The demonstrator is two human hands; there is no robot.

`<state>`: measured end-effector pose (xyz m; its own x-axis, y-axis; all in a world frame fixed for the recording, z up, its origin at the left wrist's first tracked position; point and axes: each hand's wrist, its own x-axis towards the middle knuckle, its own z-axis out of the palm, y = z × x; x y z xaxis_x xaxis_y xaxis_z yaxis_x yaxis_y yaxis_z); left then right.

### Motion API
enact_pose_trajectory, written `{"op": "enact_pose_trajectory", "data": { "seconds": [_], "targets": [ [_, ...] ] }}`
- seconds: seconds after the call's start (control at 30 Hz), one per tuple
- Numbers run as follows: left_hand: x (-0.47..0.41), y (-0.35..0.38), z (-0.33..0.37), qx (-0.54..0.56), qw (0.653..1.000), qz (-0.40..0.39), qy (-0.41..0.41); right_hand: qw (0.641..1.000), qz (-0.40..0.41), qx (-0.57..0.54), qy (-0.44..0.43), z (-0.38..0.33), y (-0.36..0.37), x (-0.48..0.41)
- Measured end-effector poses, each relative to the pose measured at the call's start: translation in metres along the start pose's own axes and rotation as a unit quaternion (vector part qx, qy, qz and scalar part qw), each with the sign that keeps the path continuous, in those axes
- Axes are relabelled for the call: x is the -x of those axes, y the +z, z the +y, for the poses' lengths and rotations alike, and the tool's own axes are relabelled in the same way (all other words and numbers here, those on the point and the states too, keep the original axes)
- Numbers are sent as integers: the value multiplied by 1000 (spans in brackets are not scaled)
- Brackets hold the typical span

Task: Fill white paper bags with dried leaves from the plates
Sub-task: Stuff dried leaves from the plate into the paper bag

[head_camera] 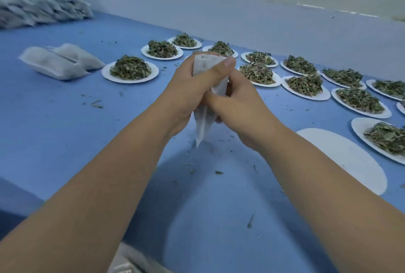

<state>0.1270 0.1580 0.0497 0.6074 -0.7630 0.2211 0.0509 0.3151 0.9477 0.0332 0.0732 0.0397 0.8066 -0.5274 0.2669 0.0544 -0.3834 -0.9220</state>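
Observation:
A white paper bag (202, 65) is held upright above the blue table (65, 132), between both hands. My left hand (186, 92) wraps its left side with the thumb across the bag's top. My right hand (238, 106) grips its right side lower down. The bag's pointed lower corner hangs below the hands. Whether the bag holds leaves cannot be seen. Several white plates heaped with dried green leaves lie beyond, the nearest on the left (130, 68) and one at the far right (385, 136).
An empty white plate (346, 158) lies at my right forearm. Two filled white bags (54, 65) rest at the left. A stack of filled bags (41, 5) sits at the far left corner. Loose leaf bits (219, 172) are scattered on the table. A pale wall rises behind.

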Motion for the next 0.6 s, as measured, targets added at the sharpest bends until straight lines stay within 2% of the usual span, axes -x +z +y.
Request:
{"op": "enact_pose_trajectory", "data": {
  "seconds": [0.17,0.27,0.3,0.37,0.47,0.53,0.6],
  "targets": [
    [5,-72,9,-26,999,-17,12,998,8,-52,23,-13,41,-34],
    [15,-122,19,51,999,-15,-7,999,11,-29,10,-23,73,-61],
    [17,-137,22,62,998,10,-5,1000,13,-20,5,-26,84,-70],
    [10,-166,27,-6,991,131,13,1000,12,-11,-7,-35,109,-92],
    [-16,-210,30,-111,921,368,56,1000,14,10,-16,-45,149,-133],
    [-34,-234,28,-133,877,456,75,999,23,26,-29,-48,177,-166],
    [-49,-250,20,-152,856,485,95,998,32,35,-34,-46,202,-198]
  ]
}}
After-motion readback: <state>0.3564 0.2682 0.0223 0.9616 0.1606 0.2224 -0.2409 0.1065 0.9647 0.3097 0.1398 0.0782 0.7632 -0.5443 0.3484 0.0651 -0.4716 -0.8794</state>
